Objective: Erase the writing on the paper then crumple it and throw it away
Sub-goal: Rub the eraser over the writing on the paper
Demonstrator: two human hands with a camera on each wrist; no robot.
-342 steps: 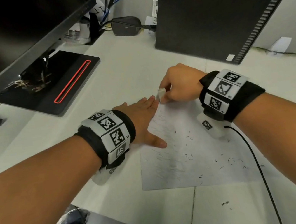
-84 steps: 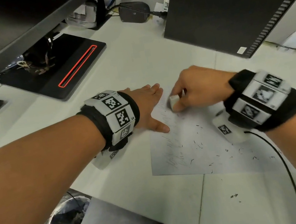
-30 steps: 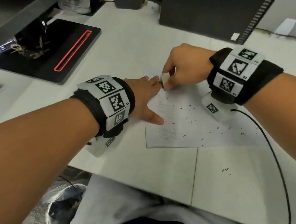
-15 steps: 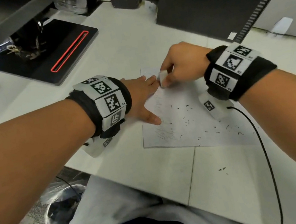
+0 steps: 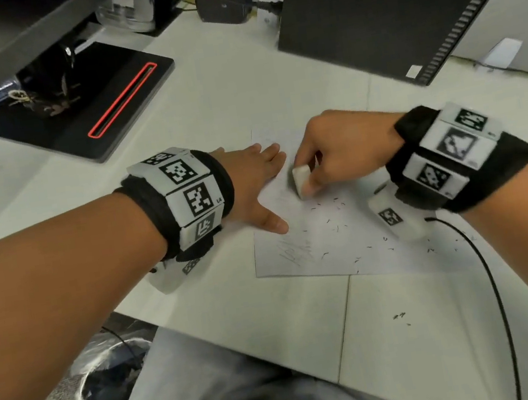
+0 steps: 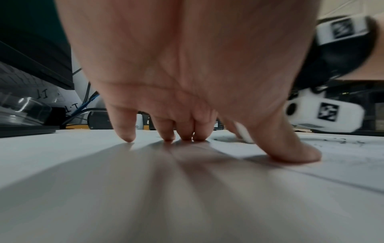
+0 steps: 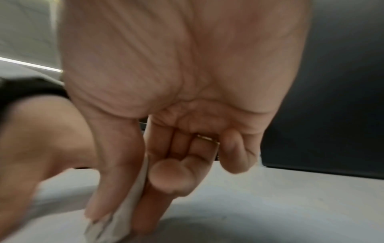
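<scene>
From the head camera I see my left hand spread flat, fingers straight, pressing the far left part of the paper onto the white tabletop; my right hand, just beside it, pinches a small white eraser with its end down on the sheet. Dark crumbs are strewn over the paper near my right wrist, and a pencil scribble shows near my left thumb. Through the left wrist camera my fingertips and thumb touch the smooth, matte surface, straight and splayed. Through the right wrist camera, blurred, thumb and forefinger clamp the pale eraser while the other fingers curl; a dark computer case stands beyond them.
</scene>
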